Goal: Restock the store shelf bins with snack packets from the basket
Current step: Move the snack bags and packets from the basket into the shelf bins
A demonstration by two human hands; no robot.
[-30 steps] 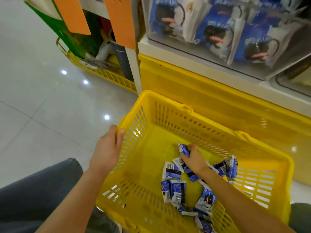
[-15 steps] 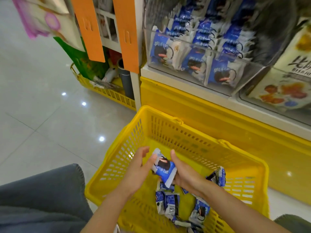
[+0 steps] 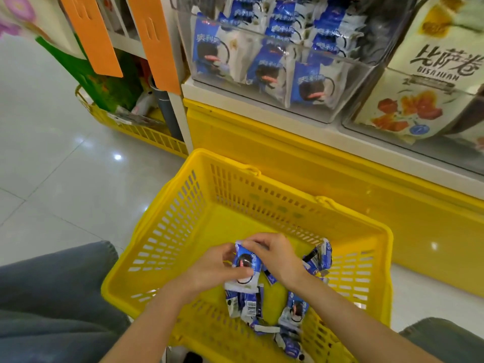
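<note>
A yellow slatted basket (image 3: 167, 239) stands on the floor in front of the shelf. Both hands hold one blue-and-white snack packet (image 3: 246, 268) above its inside. My left hand (image 3: 212, 268) grips the packet's left side with the thumb across its front. My right hand (image 3: 275, 255) pinches its top edge. Several more blue packets (image 3: 246, 305) lie on the basket floor under and to the right of my hands. Above, a clear shelf bin (image 3: 348, 95) is packed with upright packets of the same kind.
A second clear bin (image 3: 408, 150) with larger cream-coloured snack bags sits to the right. The yellow shelf base (image 3: 301, 169) runs behind the basket. Orange tags (image 3: 154, 45) hang at upper left. Another yellow basket (image 3: 146, 134) stands on the tiled floor at left. My knees flank the basket.
My left hand left the basket rim and joined my right hand on a packet lifted from the pile. The camera tilted up, bringing the shelf bins into view.
</note>
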